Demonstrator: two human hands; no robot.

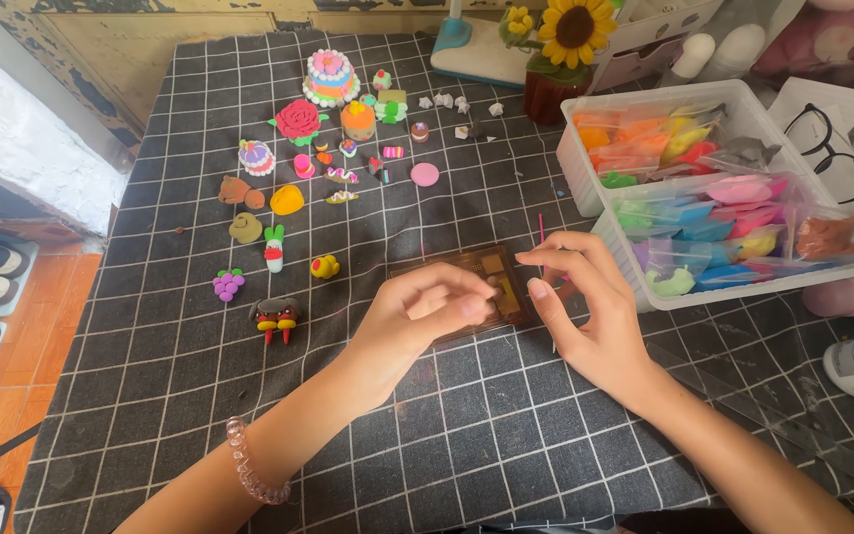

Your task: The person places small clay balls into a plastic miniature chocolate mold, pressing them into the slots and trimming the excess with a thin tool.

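Left hand: fingers curled loosely, nothing seen to be gripped, held over the brown clay slab. Right hand: fingers bent inward, tips beside the slab; a grip cannot be told. The slab is laid on the checked black surface, between both hands. Small clay figures are set out to the left. Clear bins of coloured clay bags are placed right.

Brown rectangular clay slab with small tan squares on top, lying flat on the black grid-patterned cloth, just left of the white plastic bin, partly covered by fingers.
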